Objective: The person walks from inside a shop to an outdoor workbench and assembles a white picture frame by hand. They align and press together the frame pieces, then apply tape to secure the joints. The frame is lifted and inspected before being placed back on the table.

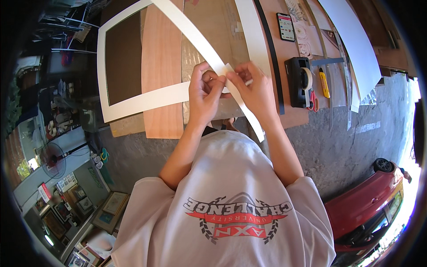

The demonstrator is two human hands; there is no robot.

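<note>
A long, narrow white strip [191, 33] runs diagonally from the far edge of the view toward my body, its near end hanging by the table's front edge. My left hand [205, 93] pinches it near the middle with thumb and fingers. Right beside it, my right hand [257, 91] is closed on the same strip, fingertips close to the left ones. A small pale flap [228, 67] stands up between the fingertips; I cannot tell whether it is tape or card. Behind the hands lies a white rectangular mat frame [149, 99], partly hidden by them.
A wooden board [163, 66] lies across the table under the frame. To the right are a black strip [272, 62], a phone [285, 27], a tape dispenser [294, 82], red scissors [314, 102], a yellow utility knife [324, 83] and a white sheet [356, 49].
</note>
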